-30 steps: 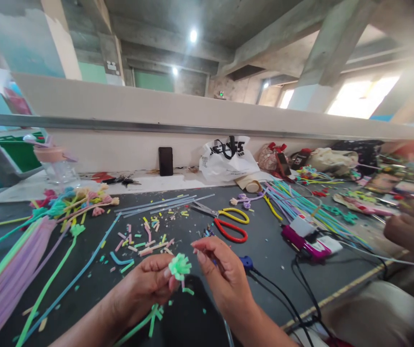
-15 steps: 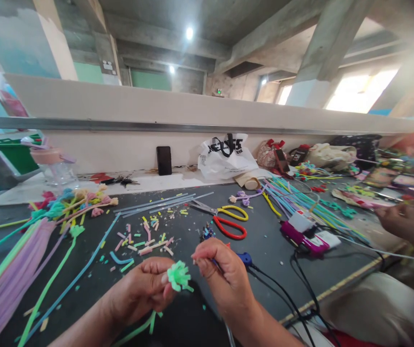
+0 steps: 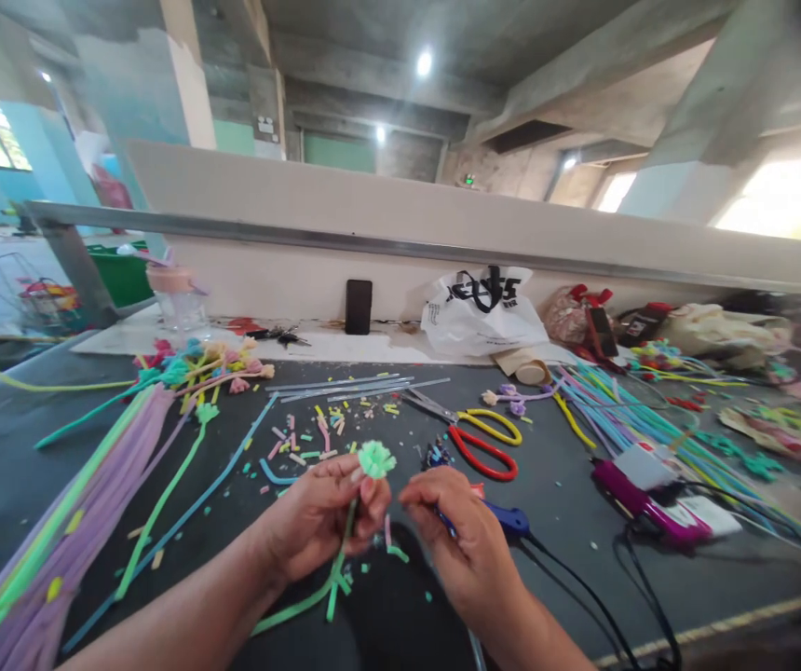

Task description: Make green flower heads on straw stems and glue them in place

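Note:
My left hand (image 3: pixel 317 517) is closed round the stem of a green pipe-cleaner flower (image 3: pixel 375 458), whose fluffy head stands just above my fingertips. The green stem (image 3: pixel 334 568) runs down below the hand. My right hand (image 3: pixel 453 536) is curled shut a little to the right of the flower, apart from it; what it holds, if anything, is hidden. A blue-handled tool (image 3: pixel 509 519) lies on the dark table (image 3: pixel 9 466) right behind the right hand.
Red and yellow scissors (image 3: pixel 481 443) lie beyond my hands. Cut pipe-cleaner bits (image 3: pixel 303 443) litter the middle. Long purple and green pipe cleaners (image 3: pixel 86 503) lie left, finished flowers (image 3: pixel 197 363) behind them. A pink glue gun (image 3: pixel 642 499) with cables sits right. A white bag (image 3: pixel 484 312) and phone (image 3: pixel 358 306) stand at the wall.
The camera has swung left, so another person's hands at the right have left the view. My left hand has raised the green flower; the right hand has drawn back from it.

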`<state>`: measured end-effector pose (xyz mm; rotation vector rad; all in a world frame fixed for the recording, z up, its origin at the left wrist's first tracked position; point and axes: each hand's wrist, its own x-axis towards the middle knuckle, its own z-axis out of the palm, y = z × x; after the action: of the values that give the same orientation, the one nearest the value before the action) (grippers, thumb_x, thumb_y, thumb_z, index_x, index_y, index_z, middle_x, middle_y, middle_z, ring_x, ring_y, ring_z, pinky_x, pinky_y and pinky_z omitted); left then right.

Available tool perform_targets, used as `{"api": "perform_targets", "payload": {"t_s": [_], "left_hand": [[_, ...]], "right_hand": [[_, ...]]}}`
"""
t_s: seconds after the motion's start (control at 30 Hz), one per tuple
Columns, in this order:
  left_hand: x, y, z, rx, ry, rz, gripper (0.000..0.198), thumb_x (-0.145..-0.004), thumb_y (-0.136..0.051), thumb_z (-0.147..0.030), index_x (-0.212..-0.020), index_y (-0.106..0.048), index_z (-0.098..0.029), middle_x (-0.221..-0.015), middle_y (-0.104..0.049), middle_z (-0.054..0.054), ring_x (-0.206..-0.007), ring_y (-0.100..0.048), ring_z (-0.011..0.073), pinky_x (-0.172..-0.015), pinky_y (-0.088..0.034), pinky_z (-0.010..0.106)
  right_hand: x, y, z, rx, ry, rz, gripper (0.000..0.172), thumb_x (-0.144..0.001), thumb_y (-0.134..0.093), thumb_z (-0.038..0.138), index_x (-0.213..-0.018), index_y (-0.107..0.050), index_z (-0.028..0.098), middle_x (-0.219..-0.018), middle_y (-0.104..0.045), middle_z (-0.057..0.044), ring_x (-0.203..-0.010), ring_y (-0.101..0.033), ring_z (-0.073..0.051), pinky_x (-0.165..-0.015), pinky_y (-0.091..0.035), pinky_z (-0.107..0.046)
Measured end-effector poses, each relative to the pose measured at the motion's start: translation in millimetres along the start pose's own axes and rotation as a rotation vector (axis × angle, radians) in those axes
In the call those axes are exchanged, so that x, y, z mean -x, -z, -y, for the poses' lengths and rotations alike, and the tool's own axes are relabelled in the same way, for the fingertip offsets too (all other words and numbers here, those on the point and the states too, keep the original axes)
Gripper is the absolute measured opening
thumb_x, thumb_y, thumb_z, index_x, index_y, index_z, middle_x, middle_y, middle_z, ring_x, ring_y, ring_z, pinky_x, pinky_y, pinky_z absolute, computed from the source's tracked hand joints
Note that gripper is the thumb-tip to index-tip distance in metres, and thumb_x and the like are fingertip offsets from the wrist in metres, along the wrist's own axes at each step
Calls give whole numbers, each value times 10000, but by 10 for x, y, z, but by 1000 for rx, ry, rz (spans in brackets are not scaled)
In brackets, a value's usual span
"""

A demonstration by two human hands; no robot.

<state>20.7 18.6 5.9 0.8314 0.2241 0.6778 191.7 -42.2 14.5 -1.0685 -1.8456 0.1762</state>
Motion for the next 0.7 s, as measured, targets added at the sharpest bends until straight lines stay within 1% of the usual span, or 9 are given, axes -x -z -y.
{"api": "perform_targets", "payload": {"t_s": [0.03,0.1,0.2,0.3,0.37,0.47,0.6,0.7], "left_hand": [[-9,-7,2,-28,0,-14,262,-758,-635,-367,-679,-507,-153,-660,-490,4,-494,-421,77,-377,-252,171],[-28,-18,23,-109,23,-61,268,-783,-601,-389,-697,-525,-147,-641,-496,3,-473,-437,76,-358,-264,166],[-58,-38,77,-287,19,-178,311,-804,-556,-449,-720,-538,-150,-564,-469,-29,-406,-393,56,-329,-234,152],[-80,-64,119,-502,-25,-293,366,-802,-526,-510,-731,-546,-151,-526,-450,-54,-380,-359,39,-343,-217,144],[-86,-78,131,-606,-45,-321,372,-810,-505,-516,-740,-544,-153,-530,-446,-60,-385,-356,37,-362,-226,147],[-79,-97,130,-680,-46,-284,356,-826,-489,-495,-716,-515,-157,-547,-439,-60,-405,-364,43,-382,-246,156],[-55,-118,113,-674,-47,-215,357,-821,-499,-490,-671,-455,-170,-542,-410,-67,-417,-349,48,-401,-250,166],[-45,-115,98,-692,-50,-158,345,-832,-497,-469,-664,-437,-173,-548,-398,-67,-438,-352,53,-416,-257,169]], "right_hand": [[-4,-4,-14,24,1,-6,145,-853,-465,122,-848,-574,217,-791,-628,-27,-758,-585,-168,-719,-428,-309],[-8,5,-27,42,-29,-42,183,-835,-432,97,-814,-572,213,-779,-621,-31,-743,-586,-173,-695,-434,-307],[2,35,-13,38,-95,-115,147,-808,-437,113,-760,-540,206,-726,-582,-23,-688,-561,-170,-659,-436,-304],[24,30,-2,68,-97,-154,108,-827,-469,139,-827,-555,203,-804,-593,-39,-770,-565,-182,-710,-440,-318],[37,4,-15,98,-78,-151,99,-845,-482,150,-840,-563,207,-824,-600,-42,-800,-566,-185,-737,-436,-330],[42,-41,-54,162,-55,-168,90,-852,-499,149,-843,-561,214,-816,-615,-37,-794,-575,-185,-738,-436,-337],[29,-64,-84,234,-38,-196,100,-827,-542,157,-900,-570,220,-836,-637,-41,-785,-594,-190,-735,-446,-344],[15,-61,-88,241,-48,-193,88,-817,-562,177,-893,-575,219,-808,-637,-38,-739,-595,-184,-730,-452,-348]]}}
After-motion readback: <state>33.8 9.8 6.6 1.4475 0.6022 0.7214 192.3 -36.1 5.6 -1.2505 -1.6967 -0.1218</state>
